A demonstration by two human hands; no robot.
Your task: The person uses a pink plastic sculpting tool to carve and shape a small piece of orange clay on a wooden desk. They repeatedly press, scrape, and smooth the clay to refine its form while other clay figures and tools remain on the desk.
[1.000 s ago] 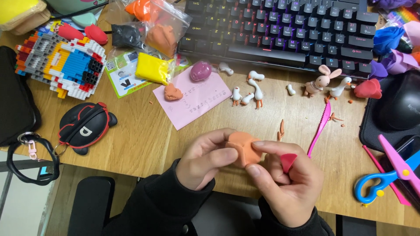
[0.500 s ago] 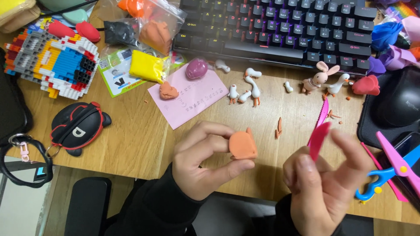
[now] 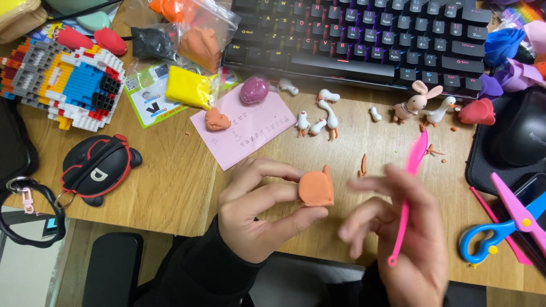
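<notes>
My left hand (image 3: 256,210) pinches an orange clay lump (image 3: 316,188) with a small pointed ear, held just above the wooden desk's front edge. To its right my right hand (image 3: 409,239) is blurred and grips a thin pink sculpting tool (image 3: 408,196), tip pointing up and away from the lump. The tool does not touch the clay. A small orange clay sliver (image 3: 363,165) lies on the desk behind the lump.
A pink paper (image 3: 250,128) carries an orange clay bit (image 3: 216,120) and a purple egg (image 3: 253,90). Small white clay geese (image 3: 327,116), a rabbit figure (image 3: 415,102), keyboard (image 3: 364,34), bagged clay (image 3: 187,85), brick model (image 3: 62,79), black case (image 3: 99,167), mouse (image 3: 520,136) and scissors (image 3: 503,227) crowd the desk.
My right hand let go of the orange lump, drew away to the right and now holds the pink tool upright. The left hand kept the lump and turned it slightly.
</notes>
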